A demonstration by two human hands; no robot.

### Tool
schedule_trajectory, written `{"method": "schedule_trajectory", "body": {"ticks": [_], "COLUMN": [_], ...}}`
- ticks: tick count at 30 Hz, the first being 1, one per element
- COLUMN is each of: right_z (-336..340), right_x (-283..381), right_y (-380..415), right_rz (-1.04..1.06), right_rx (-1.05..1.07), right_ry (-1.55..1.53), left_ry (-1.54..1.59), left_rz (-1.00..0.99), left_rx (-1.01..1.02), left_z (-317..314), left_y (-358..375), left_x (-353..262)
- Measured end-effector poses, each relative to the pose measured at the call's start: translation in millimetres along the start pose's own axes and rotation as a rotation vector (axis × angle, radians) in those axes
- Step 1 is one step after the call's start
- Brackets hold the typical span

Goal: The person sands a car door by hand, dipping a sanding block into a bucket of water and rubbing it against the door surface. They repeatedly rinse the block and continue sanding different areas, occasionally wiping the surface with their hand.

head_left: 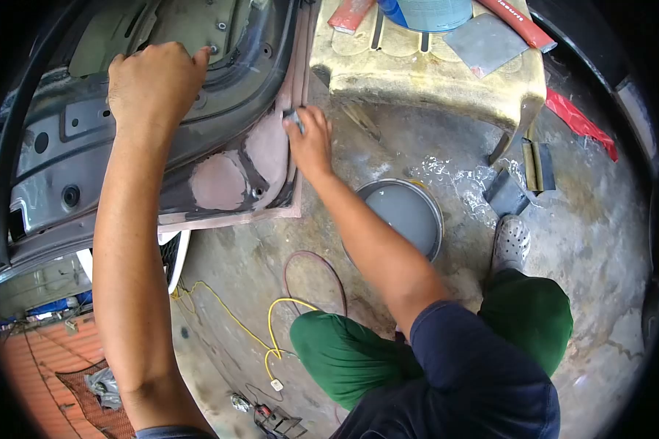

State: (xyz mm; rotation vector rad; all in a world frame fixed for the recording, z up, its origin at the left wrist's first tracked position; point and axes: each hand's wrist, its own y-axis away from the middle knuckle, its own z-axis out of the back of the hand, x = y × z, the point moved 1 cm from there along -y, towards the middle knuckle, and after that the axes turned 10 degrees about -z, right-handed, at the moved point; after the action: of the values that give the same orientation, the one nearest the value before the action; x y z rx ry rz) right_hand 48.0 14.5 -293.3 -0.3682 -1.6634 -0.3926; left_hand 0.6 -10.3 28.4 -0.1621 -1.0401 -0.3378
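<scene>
A car door (132,172) with dark grey paint and pinkish filler patches (218,181) fills the upper left. My left hand (157,84) is closed at the door's inner panel, knuckles up and thumb to the right; its curled fingertips are hidden. My right hand (312,143) pinches a small dark grey piece of sandpaper (291,118), seemingly folded, against the door's filler-coated edge. Below this hand, a round bucket (441,223) of grey water stands on the floor, partly covered by my right forearm.
A worn yellowish stool (425,84) holds a blue can (436,13), a grey flat sheet (485,44) and red tubes (516,22). Dark sheets (507,193) lie on wet concrete near my shoe (511,245). A yellow cord (227,311) and reddish hose (316,256) cross the floor.
</scene>
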Motion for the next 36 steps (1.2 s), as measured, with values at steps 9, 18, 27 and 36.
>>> {"method": "schedule_trajectory", "body": {"ticks": [9,18,27,36], "right_z": [-9.8,-5.0,0.3,-9.7], "right_x": [1.9,-4.2,-8.3,-0.9], "right_y": [-1.1,31.2,70.1,20.8], "right_rz": [-0.01,-0.078,-0.028,0.05], "right_rx": [0.085,0.137,0.079,0.048], "right_ry": [-0.182,-0.244,-0.296,-0.143], "left_ry": [-0.078,-0.083,-0.071,-0.053], "left_rz": [-0.061,-0.034,-0.025,-0.04], "left_rx": [-0.143,-0.079,-0.033,0.026], "left_z": [-9.3,-1.4,1.5,-1.8], "left_y": [3.3,2.8,0.3,0.4], "left_x": [3.2,0.9,-0.5,2.8]}}
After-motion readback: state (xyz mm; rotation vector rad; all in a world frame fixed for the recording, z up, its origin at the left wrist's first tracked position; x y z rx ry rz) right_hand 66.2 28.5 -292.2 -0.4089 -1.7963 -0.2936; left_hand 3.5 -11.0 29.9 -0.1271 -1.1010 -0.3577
